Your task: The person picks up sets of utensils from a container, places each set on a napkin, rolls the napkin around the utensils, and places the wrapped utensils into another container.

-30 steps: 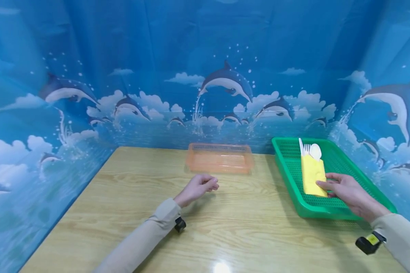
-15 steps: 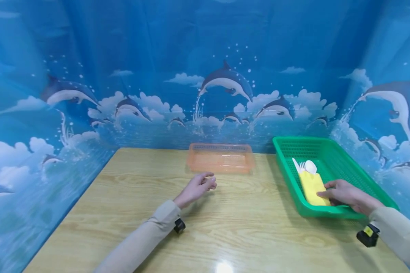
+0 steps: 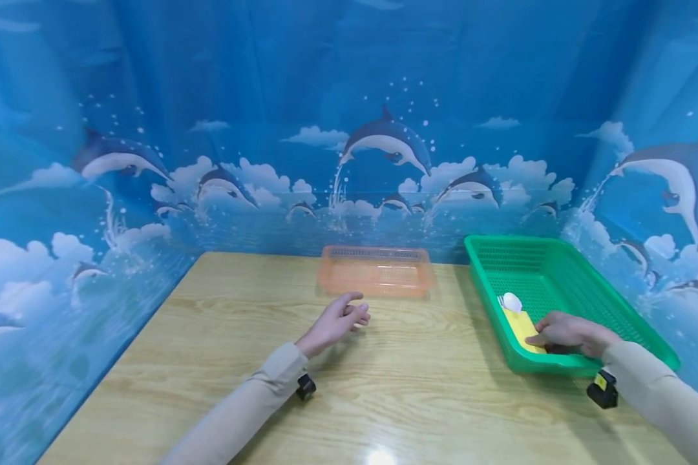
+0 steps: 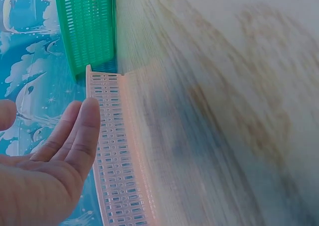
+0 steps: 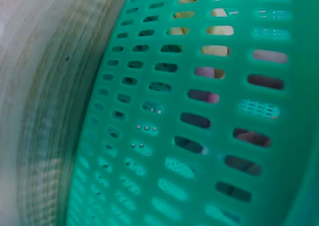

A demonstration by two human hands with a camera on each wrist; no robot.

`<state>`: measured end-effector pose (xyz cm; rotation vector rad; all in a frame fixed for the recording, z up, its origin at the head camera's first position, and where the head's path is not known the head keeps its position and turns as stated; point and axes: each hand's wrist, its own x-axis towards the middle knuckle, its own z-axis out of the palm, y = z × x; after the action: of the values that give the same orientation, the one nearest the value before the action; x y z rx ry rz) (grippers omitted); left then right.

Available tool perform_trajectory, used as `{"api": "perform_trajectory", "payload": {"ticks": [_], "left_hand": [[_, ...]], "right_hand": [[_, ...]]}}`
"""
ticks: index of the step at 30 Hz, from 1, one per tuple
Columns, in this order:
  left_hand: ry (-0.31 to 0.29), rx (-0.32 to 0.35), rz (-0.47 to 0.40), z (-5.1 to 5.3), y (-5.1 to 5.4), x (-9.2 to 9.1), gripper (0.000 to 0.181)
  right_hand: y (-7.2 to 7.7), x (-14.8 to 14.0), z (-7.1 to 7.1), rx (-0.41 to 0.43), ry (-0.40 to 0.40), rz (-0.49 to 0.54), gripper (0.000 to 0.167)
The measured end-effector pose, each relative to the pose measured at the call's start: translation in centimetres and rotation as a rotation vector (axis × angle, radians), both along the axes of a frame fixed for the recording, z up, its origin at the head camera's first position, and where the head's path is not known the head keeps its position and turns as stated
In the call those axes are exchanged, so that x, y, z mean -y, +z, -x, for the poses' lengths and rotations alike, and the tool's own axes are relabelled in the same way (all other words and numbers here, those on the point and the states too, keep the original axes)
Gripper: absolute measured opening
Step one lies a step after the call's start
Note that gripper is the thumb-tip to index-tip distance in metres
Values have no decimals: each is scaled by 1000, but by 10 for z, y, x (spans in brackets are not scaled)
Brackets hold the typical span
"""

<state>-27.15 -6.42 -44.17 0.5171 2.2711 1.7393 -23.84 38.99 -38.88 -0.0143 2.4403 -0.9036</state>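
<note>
Inside the green basket [image 3: 581, 284], my right hand [image 3: 570, 332] holds the lower end of a yellow cutlery pouch [image 3: 521, 328], which lies low along the basket's left side. A white plastic spoon [image 3: 512, 302] and the tines of a white fork [image 3: 501, 301] stick out of its top; the knife cannot be made out. Through the slots of the green basket wall [image 5: 194, 106], the right wrist view shows only bits of hand and pouch. My left hand [image 3: 334, 323] hovers over the table with relaxed fingers, holding nothing, in front of the pink basket [image 3: 375, 287].
Both baskets stand on a wood-grain table [image 3: 256, 310], the pink one at the back middle and the green one at the right. A blue dolphin-print curtain [image 3: 302, 103] hangs behind and on both sides.
My right hand has lowered the yellow pouch with its cutlery into the green basket, tilting its top to the left. My left hand has stayed nearly in place, its fingers slightly straighter.
</note>
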Motion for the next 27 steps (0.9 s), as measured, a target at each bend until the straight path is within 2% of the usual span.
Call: {"api": "perform_trajectory", "payload": {"ticks": [12, 20, 27], "left_hand": [[-2, 15, -18, 1, 0, -1, 62], [6, 24, -21, 2, -2, -1, 63], [21, 40, -36, 2, -2, 0, 62]], "right_hand": [[-8, 2, 5, -35, 80, -109, 37], [-14, 5, 8, -49, 91, -127, 33], [-14, 6, 9, -18, 91, -116, 33]]}}
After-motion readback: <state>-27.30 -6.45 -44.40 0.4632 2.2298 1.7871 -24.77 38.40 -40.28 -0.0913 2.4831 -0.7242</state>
